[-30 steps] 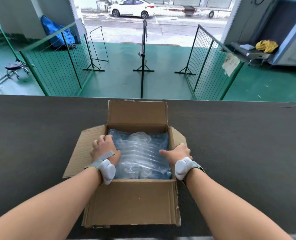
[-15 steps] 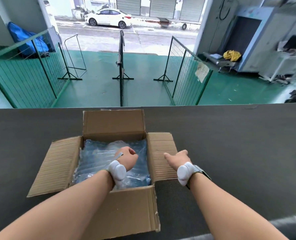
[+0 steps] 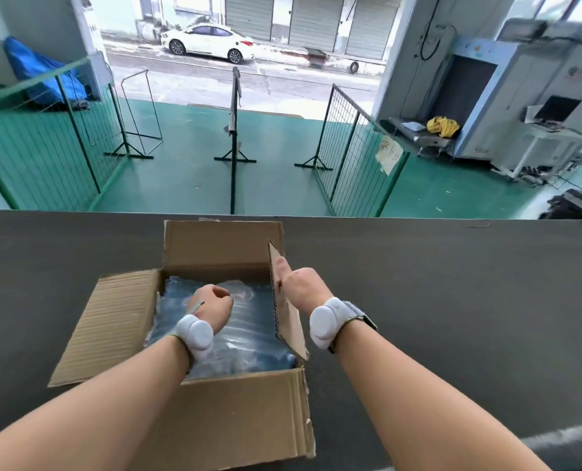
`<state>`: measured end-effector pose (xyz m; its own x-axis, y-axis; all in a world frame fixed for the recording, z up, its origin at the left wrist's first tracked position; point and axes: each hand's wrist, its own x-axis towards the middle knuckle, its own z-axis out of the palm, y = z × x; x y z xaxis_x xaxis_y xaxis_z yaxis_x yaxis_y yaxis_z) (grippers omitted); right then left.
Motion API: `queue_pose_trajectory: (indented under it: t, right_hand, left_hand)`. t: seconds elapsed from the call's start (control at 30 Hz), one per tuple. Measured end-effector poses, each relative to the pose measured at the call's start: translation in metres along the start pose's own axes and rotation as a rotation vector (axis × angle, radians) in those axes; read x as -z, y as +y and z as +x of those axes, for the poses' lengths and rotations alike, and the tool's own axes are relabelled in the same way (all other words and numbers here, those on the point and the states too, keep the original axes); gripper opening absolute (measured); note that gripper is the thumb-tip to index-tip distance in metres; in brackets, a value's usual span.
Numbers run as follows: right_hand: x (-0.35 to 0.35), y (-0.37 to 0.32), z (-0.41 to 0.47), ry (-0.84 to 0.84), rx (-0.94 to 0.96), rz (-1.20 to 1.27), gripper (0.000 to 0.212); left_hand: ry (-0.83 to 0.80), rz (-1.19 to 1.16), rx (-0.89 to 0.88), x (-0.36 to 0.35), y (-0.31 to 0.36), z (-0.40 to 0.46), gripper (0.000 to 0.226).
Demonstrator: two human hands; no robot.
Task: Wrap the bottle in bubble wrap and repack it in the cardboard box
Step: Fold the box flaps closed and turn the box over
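1. Head view: cardboard box (image 3: 214, 426) open on dark table (image 3: 452, 300); far flap upright, left flap (image 3: 109, 321) splayed flat.
2. Bubble wrap bundle (image 3: 248, 334) fills the box interior; bottle itself not discernible.
3. Left hand (image 3: 211, 305) curled into a fist, resting on the bundle.
4. Right hand (image 3: 301, 287) flat against the outer face of the raised right flap (image 3: 284, 307), fingers extended.

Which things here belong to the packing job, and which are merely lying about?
Job: cardboard box; bubble-wrapped bottle inside it; right flap, raised by the right hand; left hand pressing the wrap.

Lying about: yellow bundle; blue tarp; wire fences.
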<state>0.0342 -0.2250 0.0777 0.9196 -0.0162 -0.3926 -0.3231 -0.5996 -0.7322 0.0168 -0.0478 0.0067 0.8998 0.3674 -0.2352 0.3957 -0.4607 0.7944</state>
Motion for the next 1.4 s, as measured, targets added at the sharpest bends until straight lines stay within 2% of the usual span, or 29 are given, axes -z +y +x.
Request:
queue_pose_trajectory:
  t: [0.07, 0.13, 0.27, 0.33, 0.37, 0.4, 0.47, 0.5, 0.57, 0.67, 0.73, 0.9, 0.97, 1.03, 1.13, 1.23, 1.4]
  right_hand:
    - [-0.034, -0.018, -0.004, -0.043, 0.045, -0.113, 0.081]
    - [-0.052, -0.023, -0.003, -0.074, -0.035, -0.141, 0.084]
    - [-0.1, -0.03, 0.01, -0.104, -0.07, -0.266, 0.086]
    - [-0.12, -0.035, 0.013, -0.095, -0.07, -0.348, 0.086]
    - [-0.132, -0.04, 0.013, -0.106, -0.066, -0.396, 0.086]
    - [-0.132, -0.037, 0.015, -0.087, -0.085, -0.421, 0.085]
    - [-0.144, -0.041, 0.015, -0.08, -0.112, -0.461, 0.083]
    - [-0.142, -0.039, 0.015, -0.055, -0.128, -0.468, 0.082]
    - [-0.148, -0.037, 0.019, -0.039, -0.092, -0.459, 0.08]
    - [-0.146, -0.033, 0.024, -0.018, -0.018, -0.446, 0.081]
    - [-0.136, -0.032, 0.032, 0.008, -0.004, -0.391, 0.074]
    - [-0.116, -0.035, 0.053, 0.019, -0.021, -0.177, 0.06]
    - [-0.108, -0.035, 0.062, 0.003, -0.014, -0.108, 0.057]
    - [-0.105, -0.037, 0.067, -0.009, -0.003, -0.049, 0.051]
    - [-0.094, -0.034, 0.078, -0.012, 0.013, -0.01, 0.04]
    - [-0.076, -0.026, 0.092, 0.006, 0.069, 0.007, 0.047]
    - [-0.063, -0.02, 0.108, 0.144, 0.103, -0.029, 0.069]
  left_hand:
    - [0.046, -0.018, 0.045, 0.023, -0.018, 0.002, 0.009]
    - [0.102, -0.025, 0.043, 0.038, -0.029, 0.004, 0.008]
    - [0.496, -0.036, -0.002, 0.082, -0.05, -0.001, 0.016]
    - [0.601, 0.009, 0.108, 0.105, -0.062, -0.003, 0.022]
    - [0.589, 0.06, 0.248, 0.12, -0.073, -0.004, 0.029]
    - [0.511, 0.107, 0.368, 0.125, -0.077, -0.003, 0.039]
    - [0.385, 0.058, 0.542, 0.148, -0.092, -0.004, 0.051]
    - [0.342, 0.011, 0.554, 0.15, -0.092, -0.003, 0.052]
    - [0.371, -0.019, 0.527, 0.159, -0.091, -0.005, 0.048]
    - [0.426, 0.043, 0.458, 0.169, -0.074, -0.004, 0.042]
    - [0.378, 0.068, 0.408, 0.171, -0.048, -0.003, 0.047]
    - [0.025, -0.142, 0.353, 0.157, 0.007, -0.017, 0.075]
    - [-0.173, -0.262, 0.396, 0.139, 0.017, -0.019, 0.074]
    - [-0.269, -0.234, 0.411, 0.119, 0.022, -0.017, 0.073]
    - [-0.208, 0.029, 0.329, 0.083, 0.017, 0.0, 0.073]
    - [-0.168, 0.181, 0.297, 0.059, 0.01, 0.024, 0.067]
    - [-0.127, 0.001, 0.377, 0.054, -0.005, 0.055, 0.065]
